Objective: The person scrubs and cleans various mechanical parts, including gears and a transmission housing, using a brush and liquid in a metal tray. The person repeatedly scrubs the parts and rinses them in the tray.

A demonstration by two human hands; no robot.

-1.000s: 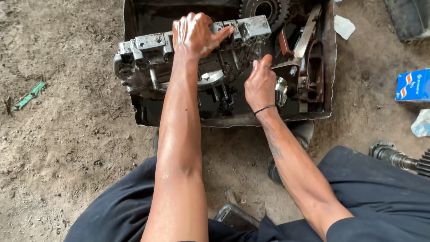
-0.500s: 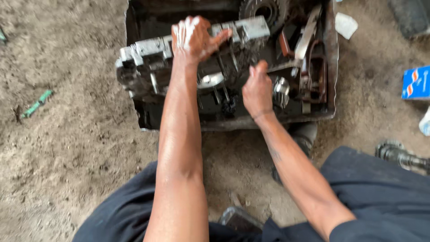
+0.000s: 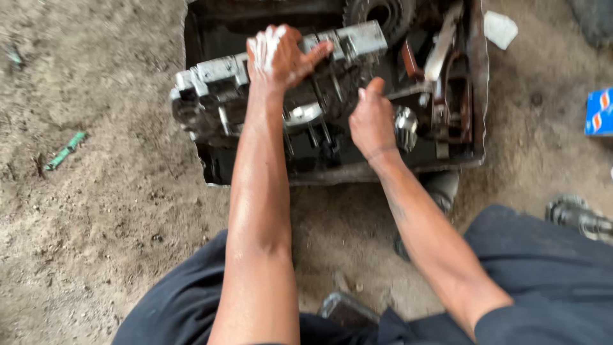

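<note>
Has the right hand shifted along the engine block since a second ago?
Yes. The right hand has drawn slightly back toward the tray's near rim, away from the block's top edge.

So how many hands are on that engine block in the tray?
2. The left hand grips the top of the engine block; the right hand rests on its near side, inside the tray. No other hands show.

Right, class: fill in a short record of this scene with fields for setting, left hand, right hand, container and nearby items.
Setting: bare dirt ground
Left hand: grips the top of a grey metal engine block
Right hand: rests on the block's lower side, thumb up
Container: black oily metal tray under the block
Nearby items: gear wheel, blue box, green stick
</note>
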